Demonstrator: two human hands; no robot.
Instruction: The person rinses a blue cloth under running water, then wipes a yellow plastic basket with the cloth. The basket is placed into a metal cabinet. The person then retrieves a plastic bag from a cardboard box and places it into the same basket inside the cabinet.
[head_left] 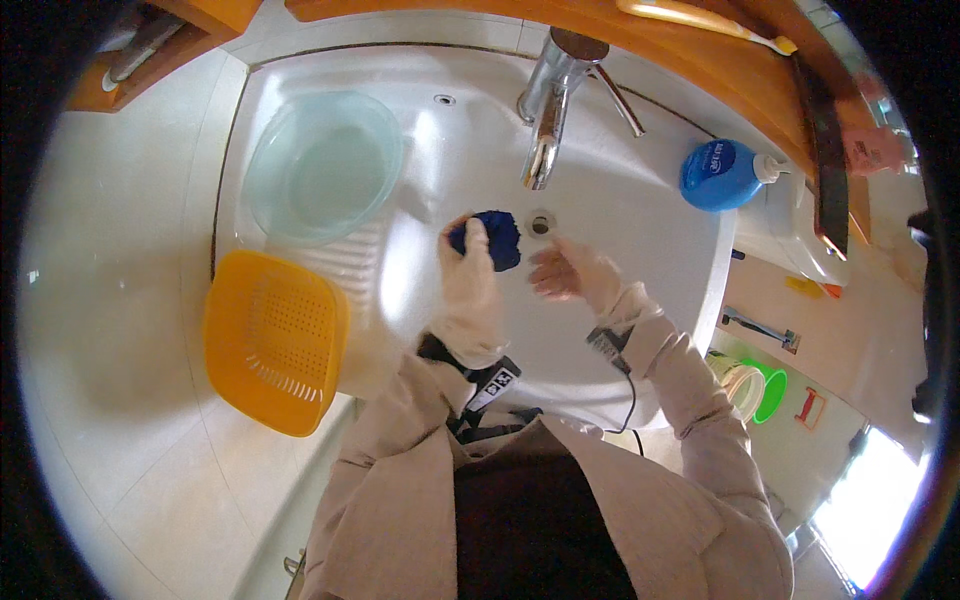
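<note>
My left hand [470,262] is closed around a dark blue, rough-edged piece that looks like a folded cloth or sponge [498,240], thumb laid across its front. It is held over the white sink basin [640,180], just left of the drain hole [541,222]. Below and right of the drain, my right hand [570,272] holds nothing that I can see; its fingers are stretched leftward, apart from the blue piece. Both hands seem to wear thin, see-through gloves. Above them is the chrome faucet [545,135], with no water visible at its spout.
A translucent pale bowl [258,170] holding water stands on the sink's left side. An orange perforated basket [222,340] sits at the ledge below it. A blue pump bottle [716,175] stands on the right rim. A wooden shelf [460,12] borders the far side; a cable [632,405] hangs from my right wrist.
</note>
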